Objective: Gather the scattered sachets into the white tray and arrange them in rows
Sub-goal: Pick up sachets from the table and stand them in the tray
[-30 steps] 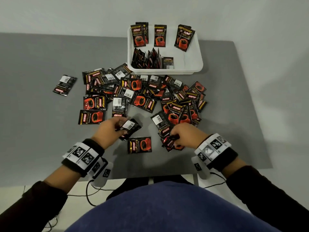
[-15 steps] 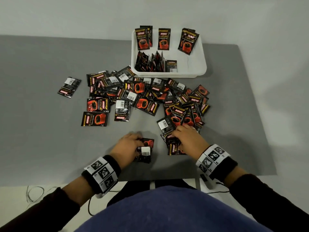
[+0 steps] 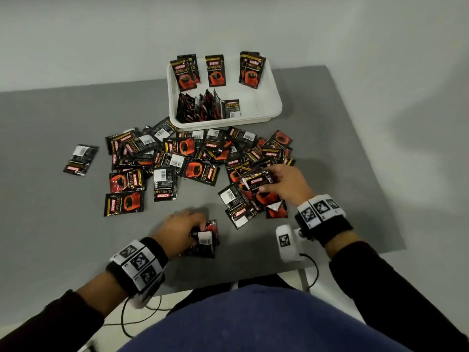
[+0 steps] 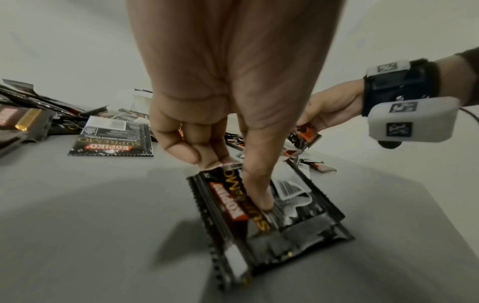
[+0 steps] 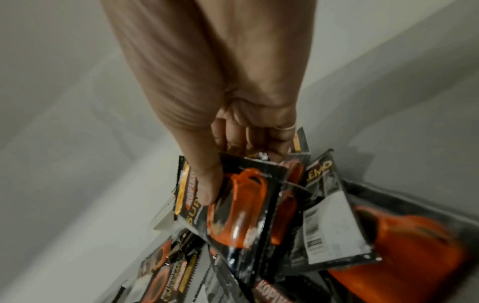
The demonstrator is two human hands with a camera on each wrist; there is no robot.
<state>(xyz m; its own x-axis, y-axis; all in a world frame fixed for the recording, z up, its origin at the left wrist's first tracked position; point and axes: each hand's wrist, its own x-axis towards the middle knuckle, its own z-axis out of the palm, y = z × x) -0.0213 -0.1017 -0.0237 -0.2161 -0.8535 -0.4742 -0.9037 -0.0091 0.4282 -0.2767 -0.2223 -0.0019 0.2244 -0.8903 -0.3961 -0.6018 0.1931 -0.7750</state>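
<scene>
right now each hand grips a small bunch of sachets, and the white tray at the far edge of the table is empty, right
Not quite: the white tray is not empty. The head view shows sachets standing in it. The left hand and right hand do each grip a bunch.

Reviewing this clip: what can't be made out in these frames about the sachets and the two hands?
- How many black-and-red foil sachets the left hand holds in its small stack: head view, fingers cover it; left wrist view, blurred.
- Right hand bundle of sachets: count unclear; overlapping and blurred in right wrist view.
- Upright front row of sachets in the white plastic tray: edge-on, too small to count.
- Loose pile of sachets: lower layers hidden by upper ones.
</scene>
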